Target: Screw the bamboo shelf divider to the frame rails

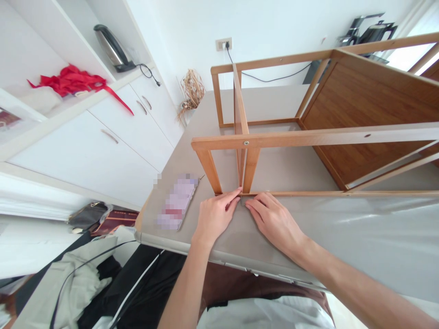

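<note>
A wooden shelf frame [219,139] lies on its side on a grey-covered table [308,228]. My left hand [216,215] is at the frame's near bottom rail, its fingertips pinched together against the joint where a shelf panel [241,103] meets the rail. Just right of it, my right hand [274,219] rests low on the table with thumb and index finger closed. A small greyish piece shows by those fingertips, too small to name. What the left fingertips grip is hidden. A screw head [246,143] sits in the upper near rail.
Left of my hands lies a phone [178,201], partly blurred. A kettle [115,48] and red ribbon [73,80] are on the white cabinet. Dried plants [192,89] stand behind the table corner. Another kettle [375,34] is at the back right. Clothes [65,278] lie lower left.
</note>
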